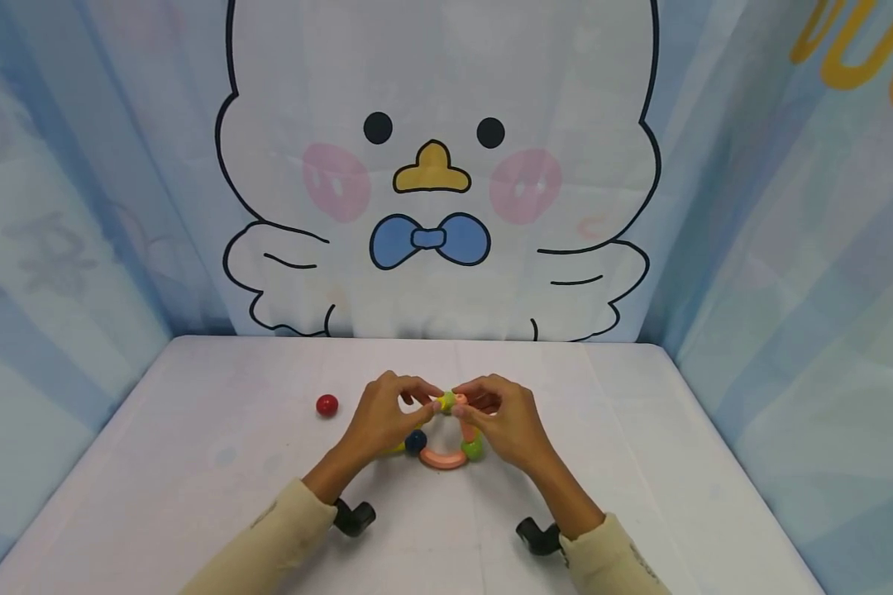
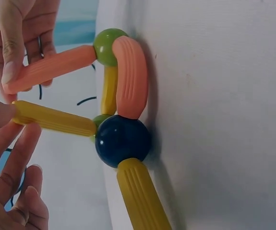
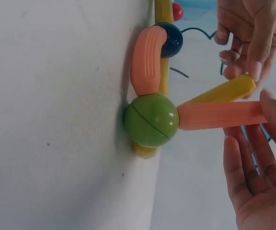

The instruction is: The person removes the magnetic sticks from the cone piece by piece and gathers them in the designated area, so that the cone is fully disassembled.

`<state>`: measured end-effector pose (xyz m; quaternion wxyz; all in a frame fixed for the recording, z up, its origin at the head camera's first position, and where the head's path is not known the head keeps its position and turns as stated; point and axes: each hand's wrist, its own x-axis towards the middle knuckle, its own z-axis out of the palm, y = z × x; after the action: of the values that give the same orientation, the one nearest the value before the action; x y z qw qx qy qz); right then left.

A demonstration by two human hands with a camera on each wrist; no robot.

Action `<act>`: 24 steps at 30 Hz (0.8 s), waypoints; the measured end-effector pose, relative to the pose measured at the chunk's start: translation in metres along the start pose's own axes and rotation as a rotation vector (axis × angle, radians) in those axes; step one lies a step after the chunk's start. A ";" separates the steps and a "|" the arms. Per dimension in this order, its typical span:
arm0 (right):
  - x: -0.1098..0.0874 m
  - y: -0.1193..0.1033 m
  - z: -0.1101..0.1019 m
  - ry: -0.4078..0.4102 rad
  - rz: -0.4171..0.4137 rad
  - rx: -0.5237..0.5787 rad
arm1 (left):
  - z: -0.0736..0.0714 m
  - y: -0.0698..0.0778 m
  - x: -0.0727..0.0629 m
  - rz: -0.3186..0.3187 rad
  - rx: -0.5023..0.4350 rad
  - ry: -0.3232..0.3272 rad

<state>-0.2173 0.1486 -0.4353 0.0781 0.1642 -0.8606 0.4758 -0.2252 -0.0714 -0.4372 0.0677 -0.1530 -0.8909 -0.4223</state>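
Note:
Several magnetic sticks and balls are joined into a low frame on the table. My left hand (image 1: 381, 416) pinches the upper end of a straight yellow stick (image 2: 56, 117), whose lower end meets a green ball partly hidden behind the navy ball (image 2: 123, 141). With thumb and fingers my right hand (image 1: 516, 420) grips the raised end of a straight salmon stick (image 3: 222, 115), which stands on the nearer green ball (image 3: 152, 120). The two held ends are close together. A curved salmon stick (image 1: 443, 459) links the navy ball and the nearer green ball. Another yellow stick (image 2: 142, 194) extends from the navy ball.
A loose red ball (image 1: 327, 405) lies on the white table (image 1: 231, 463), left of my left hand. Behind the table hangs a curtain (image 1: 446, 289) with a cartoon bird. Black wrist mounts (image 1: 355, 519) stick out from both sleeves.

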 end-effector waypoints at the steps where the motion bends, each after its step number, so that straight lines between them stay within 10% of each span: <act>1: 0.000 0.000 -0.001 0.000 0.002 0.000 | 0.000 0.000 -0.001 -0.004 0.005 -0.004; 24: -0.013 0.001 -0.023 0.001 0.043 0.010 | 0.025 -0.002 -0.029 0.147 0.273 -0.122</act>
<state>-0.2055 0.1710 -0.4273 0.0674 0.1456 -0.8616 0.4816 -0.1978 -0.0594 -0.4618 0.0644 -0.2326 -0.9288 -0.2812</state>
